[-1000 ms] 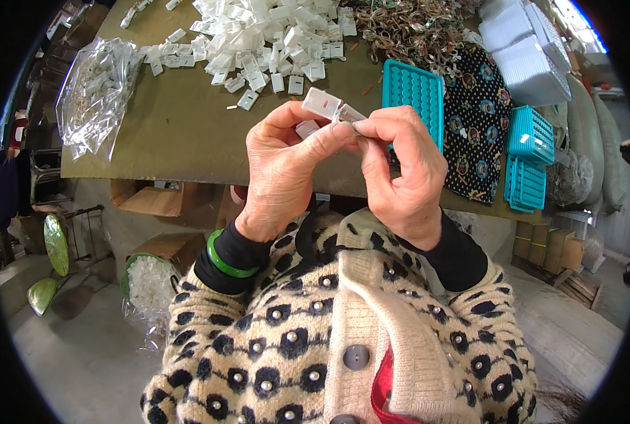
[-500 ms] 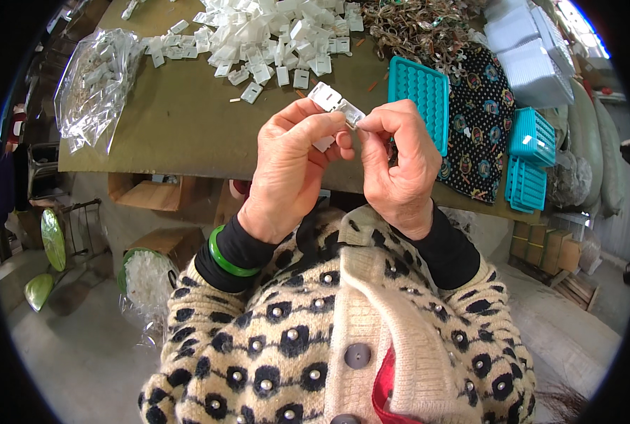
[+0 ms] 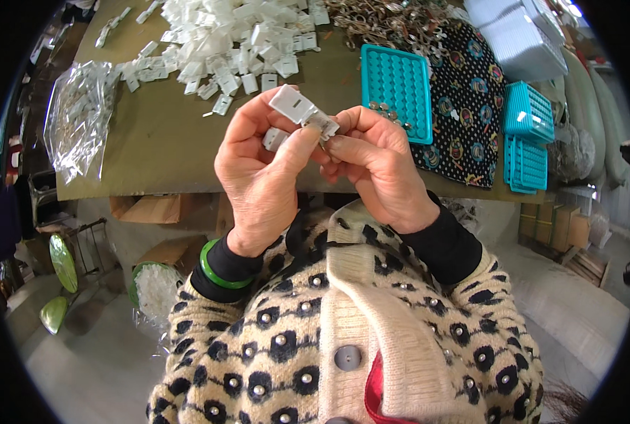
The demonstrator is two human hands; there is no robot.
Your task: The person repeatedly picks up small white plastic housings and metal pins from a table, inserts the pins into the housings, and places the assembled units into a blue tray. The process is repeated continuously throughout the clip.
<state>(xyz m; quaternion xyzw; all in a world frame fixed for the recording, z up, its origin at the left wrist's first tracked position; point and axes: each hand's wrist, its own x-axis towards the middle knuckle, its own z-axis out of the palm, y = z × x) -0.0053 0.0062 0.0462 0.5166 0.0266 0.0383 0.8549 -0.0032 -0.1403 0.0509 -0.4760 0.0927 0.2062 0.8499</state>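
A small white plastic case (image 3: pixel 292 104) with a dark slot is held up at mid-chest by my left hand (image 3: pixel 260 159), its thumb pressing on the lower end. A second white piece (image 3: pixel 275 139) is tucked inside the curled fingers of that hand. My right hand (image 3: pixel 383 164) pinches at the lower right end of the case, thumb and forefinger closed together. Whatever small part may lie between those fingertips is hidden. Beyond my hands a large heap of similar white plastic pieces (image 3: pixel 237 42) lies on the table.
A teal ridged tray (image 3: pixel 398 92) lies right of my hands, small round metal parts (image 3: pixel 383 111) beside it. Brown tangled strips (image 3: pixel 393 25), a patterned dark cloth (image 3: pixel 463 116), stacked teal trays (image 3: pixel 528 113) and white trays (image 3: pixel 520 42) fill the right. A clear plastic bag (image 3: pixel 80 120) lies left.
Both hands have moved a little left in view, and the case is tilted differently. The second white piece and the metal parts beside the tray show more clearly now.
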